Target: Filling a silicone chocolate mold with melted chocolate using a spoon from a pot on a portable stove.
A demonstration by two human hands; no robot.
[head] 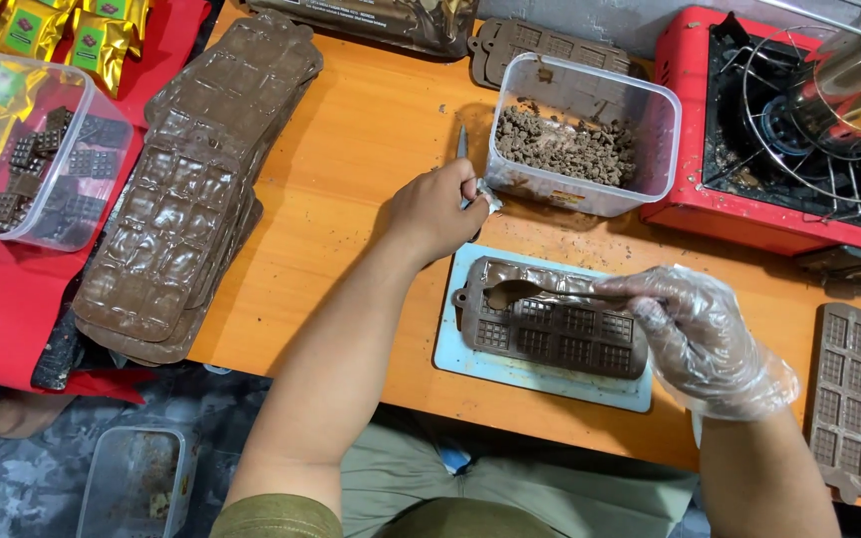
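An orange wooden table (351,149) stands over a grey mottled floor (42,478), evenly lit.

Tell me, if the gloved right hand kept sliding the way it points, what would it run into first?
The right hand points left along the brown mould, its spoon at the far end. Going on, it would likely pass the mould's left rim and meet the bare left forearm, though height is hard to judge.

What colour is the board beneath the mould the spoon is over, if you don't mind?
Pale blue board, under the brown mould; seen in the head view.
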